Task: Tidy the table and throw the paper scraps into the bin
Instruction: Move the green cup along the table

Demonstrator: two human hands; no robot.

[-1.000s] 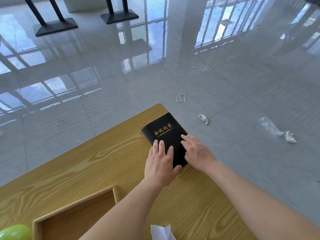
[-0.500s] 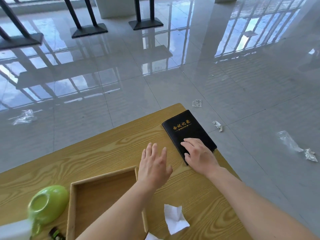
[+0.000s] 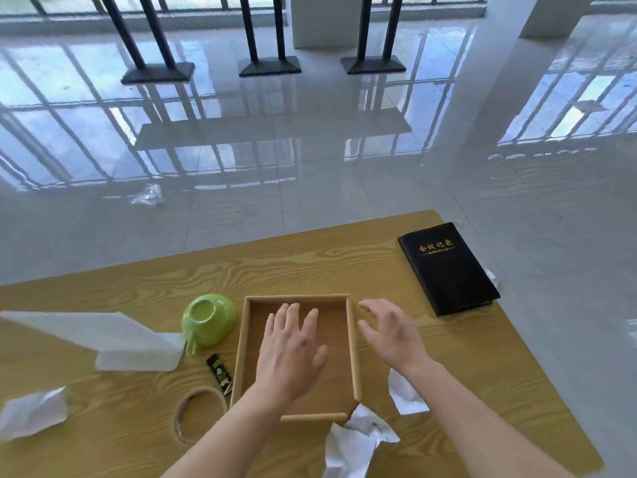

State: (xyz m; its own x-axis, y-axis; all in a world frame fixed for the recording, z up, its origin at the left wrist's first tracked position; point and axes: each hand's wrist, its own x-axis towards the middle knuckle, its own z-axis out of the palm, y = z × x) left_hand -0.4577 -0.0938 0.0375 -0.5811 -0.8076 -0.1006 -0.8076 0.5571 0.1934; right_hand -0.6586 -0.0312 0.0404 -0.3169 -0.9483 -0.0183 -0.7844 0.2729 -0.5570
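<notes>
Paper scraps: several crumpled white pieces lie on the wooden worktop [image 3: 310, 267]. One [image 3: 351, 443] touches the near right corner of the tray, one [image 3: 406, 396] lies just right of the tray under the right forearm, one [image 3: 31, 414] sits at the far left edge.
Bin: not in view.
Left hand: the left hand [image 3: 293, 350] hovers flat over the inside of the empty wooden tray [image 3: 353, 339], fingers spread apart, holding nothing.
Right hand: the right hand [image 3: 393, 334] hovers just right of the tray's wall, fingers apart and slightly curled, holding nothing.
Other things: a green cup [image 3: 210, 319] lies upside down just left of the tray; a lighter [image 3: 219, 374] and a roll of tape [image 3: 198, 415] lie near it; a black notebook [image 3: 448, 269] rests at the far right corner; a white foam block [image 3: 103, 336] sits at left.
Risk: moving the tray could, I judge, sweep the touching scrap off the near edge.
Risk: a left nudge might roll the cup.
Risk: more litter on the floor [image 3: 344, 150] may be overlooked.
</notes>
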